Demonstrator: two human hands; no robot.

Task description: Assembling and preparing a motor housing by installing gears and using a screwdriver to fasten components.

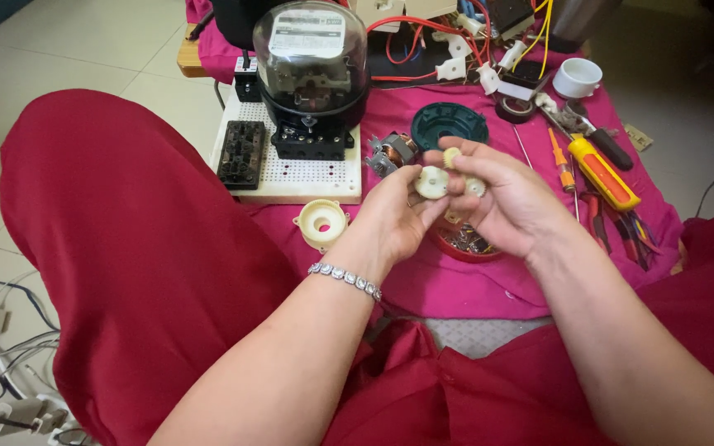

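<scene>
Cream plastic marks most of what we see: a ring-shaped housing (321, 223) lies on the magenta cloth over the desk (456, 285), below a glass-domed electricity meter (311, 70) on a perforated white board (291, 177). Our left hand (394, 219) has its grip closed on a round white gear (432, 182). Our right hand (510, 202) pinches two smaller toothed gears (464, 172). Farther right lies a yellow-handled screwdriver (603, 173).
</scene>
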